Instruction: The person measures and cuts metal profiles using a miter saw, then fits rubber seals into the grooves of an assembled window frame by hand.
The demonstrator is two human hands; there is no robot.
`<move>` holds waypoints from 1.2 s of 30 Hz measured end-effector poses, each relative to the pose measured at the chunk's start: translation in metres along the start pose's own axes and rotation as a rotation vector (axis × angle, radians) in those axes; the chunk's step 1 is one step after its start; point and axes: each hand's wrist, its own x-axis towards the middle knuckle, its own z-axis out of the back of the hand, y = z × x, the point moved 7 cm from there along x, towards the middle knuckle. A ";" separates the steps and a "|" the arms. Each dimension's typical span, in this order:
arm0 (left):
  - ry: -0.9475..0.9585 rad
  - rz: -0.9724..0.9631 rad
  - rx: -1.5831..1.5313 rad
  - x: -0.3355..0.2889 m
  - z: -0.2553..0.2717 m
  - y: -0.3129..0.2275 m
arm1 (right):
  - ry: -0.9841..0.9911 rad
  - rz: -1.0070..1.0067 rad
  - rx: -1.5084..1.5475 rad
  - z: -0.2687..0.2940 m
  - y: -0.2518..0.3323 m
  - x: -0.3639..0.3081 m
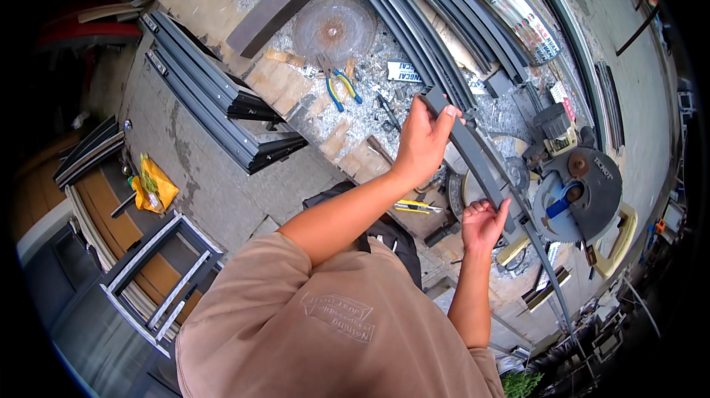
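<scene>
A short dark grey metal profile slants over the cluttered workbench between both hands. My left hand grips its far end, thumb on top and fingers around the side. Near the other end, my right hand has its thumb against the profile and its fingers curled beside it. Just right of the profile stands a mitre saw with a toothed blade. Blue-and-yellow pliers lie on the bench beyond my left hand. A yellow utility knife rests nearer my body.
Metal shavings cover much of the bench around a round metal disc. Long dark profiles stretch across its far side. More profiles stick out at left. A window frame and a yellow bag are at lower left.
</scene>
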 end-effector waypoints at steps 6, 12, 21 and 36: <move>-0.117 0.052 0.049 0.002 0.002 0.016 | -0.072 -0.021 -0.018 0.016 -0.004 -0.009; -0.162 0.109 0.077 0.006 0.008 0.038 | -0.152 0.001 -0.071 0.013 0.001 -0.015; -0.201 0.216 0.094 0.005 0.016 0.053 | -0.216 -0.040 -0.102 0.030 0.001 -0.012; 0.449 -0.490 1.206 -0.040 -0.021 -0.012 | -0.294 0.056 -0.180 0.047 0.000 0.026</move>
